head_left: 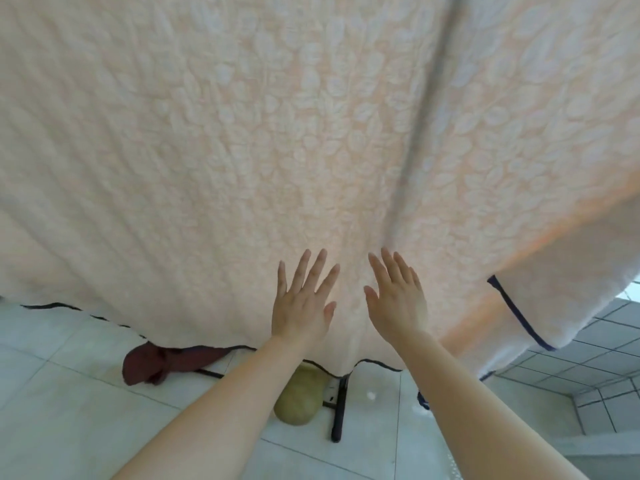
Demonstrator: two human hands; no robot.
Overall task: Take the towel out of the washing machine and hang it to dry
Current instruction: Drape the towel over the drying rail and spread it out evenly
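Towel (242, 150) hangs vertically, hem down | both hands flat on it

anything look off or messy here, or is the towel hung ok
The towel hangs spread out, both hands open and flat against it. One long vertical crease runs down its right part. On the floor beneath, a crumpled dark red cloth lies partly under the hem, looking dropped.

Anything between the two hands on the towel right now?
Nothing but bare towel. In the head view, the left hand and right hand lie flat, open, a narrow strip of cloth showing between them.
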